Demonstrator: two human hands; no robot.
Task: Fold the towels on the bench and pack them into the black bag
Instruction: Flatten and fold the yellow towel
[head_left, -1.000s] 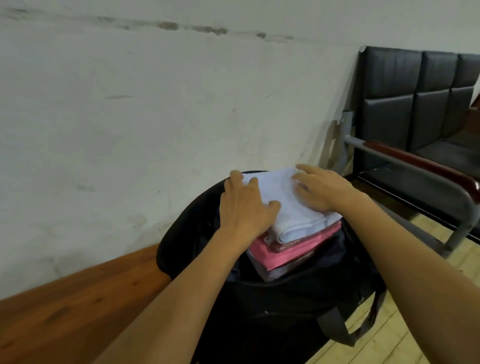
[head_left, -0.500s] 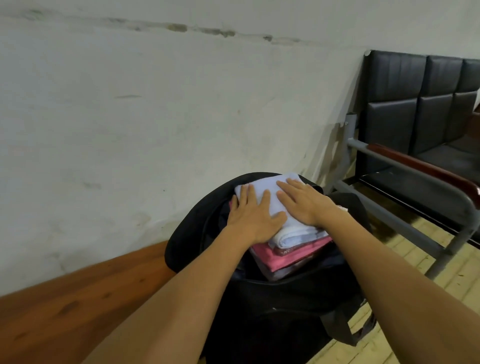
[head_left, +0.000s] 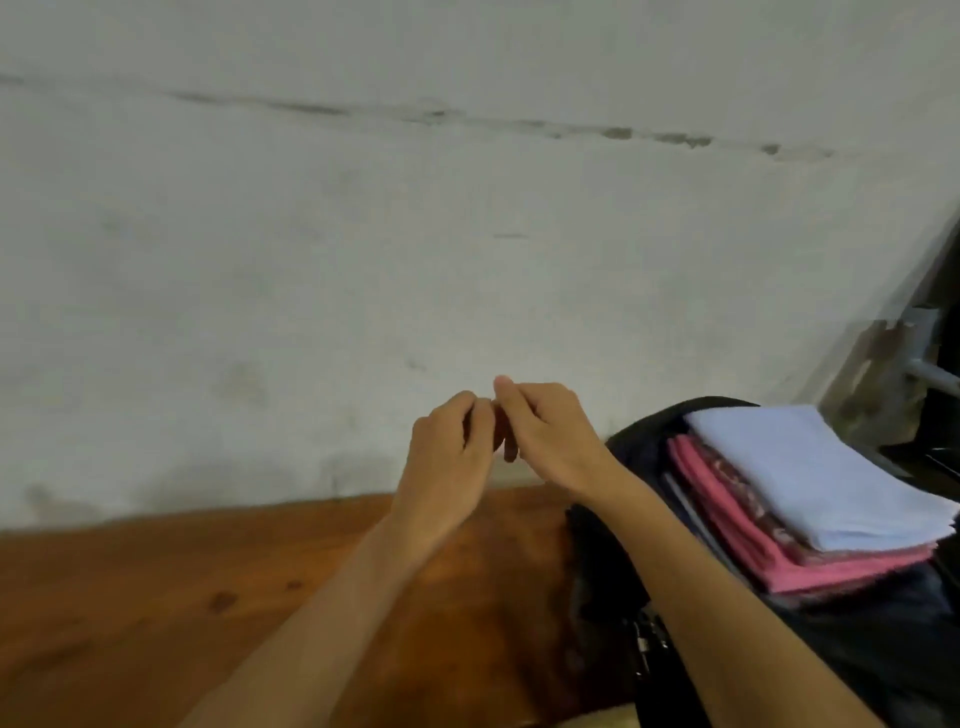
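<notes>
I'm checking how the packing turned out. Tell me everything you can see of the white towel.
The white towel is folded into a flat rectangle of several layers, soft plain cloth. It lies on top of the stack, on a dark patterned towel and a pink towel, in the open black bag. Neither hand touches it.

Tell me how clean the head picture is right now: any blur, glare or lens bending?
Head view: soft motion blur, edges of both hands, left hand and right hand, smeared; white towel and black bag also soft. Light flat and dim, no glare. Wide-angle bending tilts the wall crack and the bench edge.
</notes>
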